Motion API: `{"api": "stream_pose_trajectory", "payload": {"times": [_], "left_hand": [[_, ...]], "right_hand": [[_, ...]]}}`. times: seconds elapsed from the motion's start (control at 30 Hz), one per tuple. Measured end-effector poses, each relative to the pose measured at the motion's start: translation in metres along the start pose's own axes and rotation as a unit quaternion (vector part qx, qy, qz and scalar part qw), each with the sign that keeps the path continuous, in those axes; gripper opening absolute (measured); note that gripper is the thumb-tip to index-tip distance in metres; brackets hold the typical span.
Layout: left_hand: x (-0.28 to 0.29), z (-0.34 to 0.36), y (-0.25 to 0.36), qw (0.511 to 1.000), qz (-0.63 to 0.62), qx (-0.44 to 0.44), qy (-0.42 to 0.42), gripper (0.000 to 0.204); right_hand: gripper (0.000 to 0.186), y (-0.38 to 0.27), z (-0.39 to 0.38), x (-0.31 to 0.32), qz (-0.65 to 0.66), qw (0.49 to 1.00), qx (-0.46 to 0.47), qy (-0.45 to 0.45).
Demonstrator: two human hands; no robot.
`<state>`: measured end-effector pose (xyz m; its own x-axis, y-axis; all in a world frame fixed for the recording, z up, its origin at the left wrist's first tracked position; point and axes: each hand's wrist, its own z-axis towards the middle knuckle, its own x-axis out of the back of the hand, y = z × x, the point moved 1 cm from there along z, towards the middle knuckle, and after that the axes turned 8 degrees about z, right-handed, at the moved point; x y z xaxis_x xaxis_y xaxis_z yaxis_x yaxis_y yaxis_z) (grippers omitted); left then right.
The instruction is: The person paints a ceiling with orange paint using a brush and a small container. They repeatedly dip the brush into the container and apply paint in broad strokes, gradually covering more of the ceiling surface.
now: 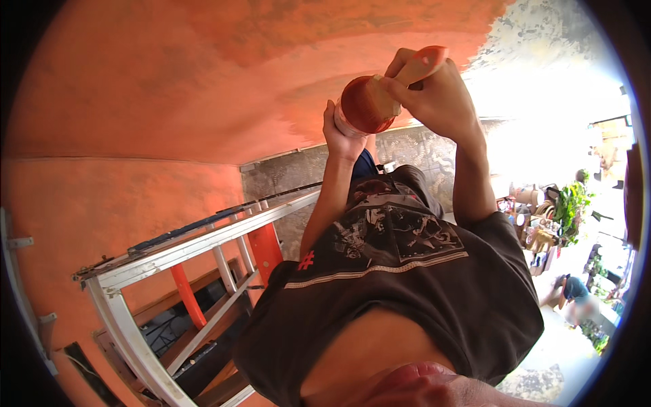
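Note:
My left hand (344, 140) is wrapped around a small round paint can (355, 108) with a reddish-orange inside, held up in front of my chest and tilted so its mouth faces me. My right hand (442, 102) grips a flat paintbrush (422, 64) by its pale handle with an orange end. The bristles of the brush reach over the right part of the can's mouth; whether they touch the paint I cannot tell. Beyond both hands rises an orange wall (224, 74), its coat uneven and streaky.
An aluminium ladder or frame (203, 237) stands at my left, close to my arm. A patchy white and grey wall area (536, 41) meets the orange at the upper right. Over patterned floor (424, 152) to the right are potted plants (573, 210) and a crouching person (576, 288).

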<state>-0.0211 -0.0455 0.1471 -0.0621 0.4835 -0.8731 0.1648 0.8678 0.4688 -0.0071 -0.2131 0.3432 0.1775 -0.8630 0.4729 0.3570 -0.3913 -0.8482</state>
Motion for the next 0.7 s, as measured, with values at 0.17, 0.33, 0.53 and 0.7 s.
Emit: {"api": "stream_pose_trajectory", "payload": {"times": [0.17,0.33,0.53,0.7], "left_hand": [[0.009,0.003,0.003,1.000,0.028,0.001,-0.012,0.066],[0.014,0.010,0.004,0.999,0.032,-0.002,-0.034,0.066],[0.003,0.007,0.000,0.999,0.022,0.013,-0.021,0.066],[0.000,0.005,-0.004,0.999,0.008,0.023,-0.038,0.066]], "right_hand": [[0.039,0.005,0.010,-0.023,-0.120,0.993,0.003,0.004],[0.036,-0.001,0.013,-0.024,-0.140,0.988,-0.044,-0.036],[0.034,0.013,0.009,-0.028,-0.139,0.990,-0.004,-0.001],[0.032,0.021,0.007,-0.029,-0.134,0.991,0.000,-0.012]]}}
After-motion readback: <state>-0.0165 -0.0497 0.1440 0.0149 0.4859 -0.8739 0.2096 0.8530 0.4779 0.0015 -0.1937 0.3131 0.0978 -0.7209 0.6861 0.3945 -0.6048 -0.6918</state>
